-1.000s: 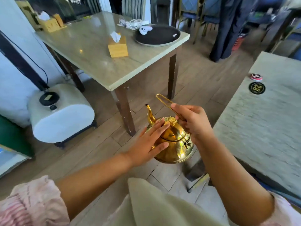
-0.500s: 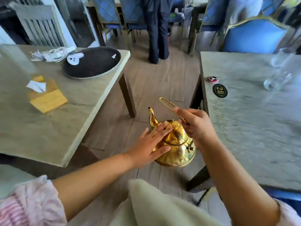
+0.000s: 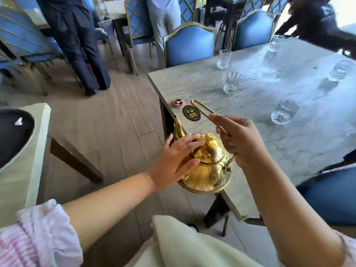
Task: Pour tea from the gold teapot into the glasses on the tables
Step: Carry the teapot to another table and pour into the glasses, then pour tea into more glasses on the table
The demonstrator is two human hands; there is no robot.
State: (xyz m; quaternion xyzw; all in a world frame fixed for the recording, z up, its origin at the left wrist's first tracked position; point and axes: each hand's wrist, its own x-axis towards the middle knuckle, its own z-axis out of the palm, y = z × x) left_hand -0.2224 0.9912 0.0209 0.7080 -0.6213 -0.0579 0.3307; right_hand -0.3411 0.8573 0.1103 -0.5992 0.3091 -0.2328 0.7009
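No tea poured yet; glasses on table at 1 o'clock look empty. Right hand grips gold teapot handle, left hand flat on lid, pot w/ spout at 11.

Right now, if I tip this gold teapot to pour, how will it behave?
The gold teapot hangs from a hinged handle in your right hand, so it may swing. Its lid looks loose; your left hand resting there should steady it. Polished metal is probably slippery.
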